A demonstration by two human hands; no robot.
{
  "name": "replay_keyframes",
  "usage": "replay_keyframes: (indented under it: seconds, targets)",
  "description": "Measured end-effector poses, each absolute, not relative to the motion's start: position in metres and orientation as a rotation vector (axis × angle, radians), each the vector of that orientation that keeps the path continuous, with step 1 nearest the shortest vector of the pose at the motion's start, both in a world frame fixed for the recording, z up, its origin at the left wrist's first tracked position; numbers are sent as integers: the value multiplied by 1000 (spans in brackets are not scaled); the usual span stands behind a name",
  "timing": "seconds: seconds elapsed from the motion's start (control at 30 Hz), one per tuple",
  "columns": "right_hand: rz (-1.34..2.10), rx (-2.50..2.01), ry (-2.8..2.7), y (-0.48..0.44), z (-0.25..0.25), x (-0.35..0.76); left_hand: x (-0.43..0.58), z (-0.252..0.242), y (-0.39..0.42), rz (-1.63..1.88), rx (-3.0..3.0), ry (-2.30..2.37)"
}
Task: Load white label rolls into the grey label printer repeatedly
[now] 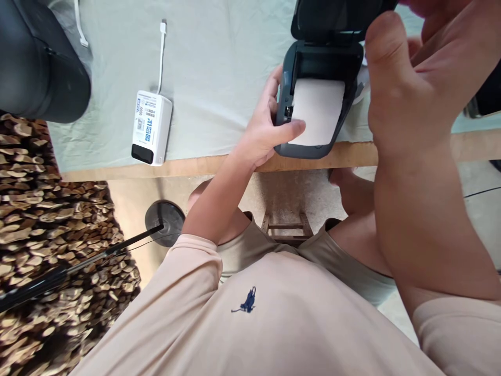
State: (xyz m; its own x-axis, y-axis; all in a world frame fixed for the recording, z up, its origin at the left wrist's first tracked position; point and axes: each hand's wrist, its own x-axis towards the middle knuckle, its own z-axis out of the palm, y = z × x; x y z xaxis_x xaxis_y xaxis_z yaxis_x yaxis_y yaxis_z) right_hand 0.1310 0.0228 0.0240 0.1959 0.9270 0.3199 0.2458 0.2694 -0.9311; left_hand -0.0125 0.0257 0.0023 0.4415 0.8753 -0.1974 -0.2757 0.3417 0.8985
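A dark grey portable receipt printer [305, 152] is held over the table's near edge, its hinged lid [332, 21] swung up. Inside the bay lies a roll of white paper [319, 112]. My left hand [270, 122] grips the printer body from the left, the thumb resting over the rim by the paper and the fingers behind. At the upper right, my right hand [410, 78] has its thumb against the raised lid's edge; its other fingers are partly hidden or cut off by the frame.
On the cloth-covered table [211, 78] lies a white power bank [151, 128] with a short cable. A large dark container [43, 62] stands at the left. Dark objects sit at the right edge. Below are a stand's round base [165, 222], a wooden stool [287, 230] and stacked firewood [47, 235].
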Motion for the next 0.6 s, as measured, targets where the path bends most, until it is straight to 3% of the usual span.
replay_keyframes:
  seconds: [0.1,0.3,0.6]
  targets:
    - [467,-1322,-1382,23,26,129,-11,4,23,907,931,791]
    - [539,-1436,-1477,8,37,119,-12,4,25,915,982,804]
    - [624,-1172,-1553,0,13,114,-24,1,23,866,1069,745]
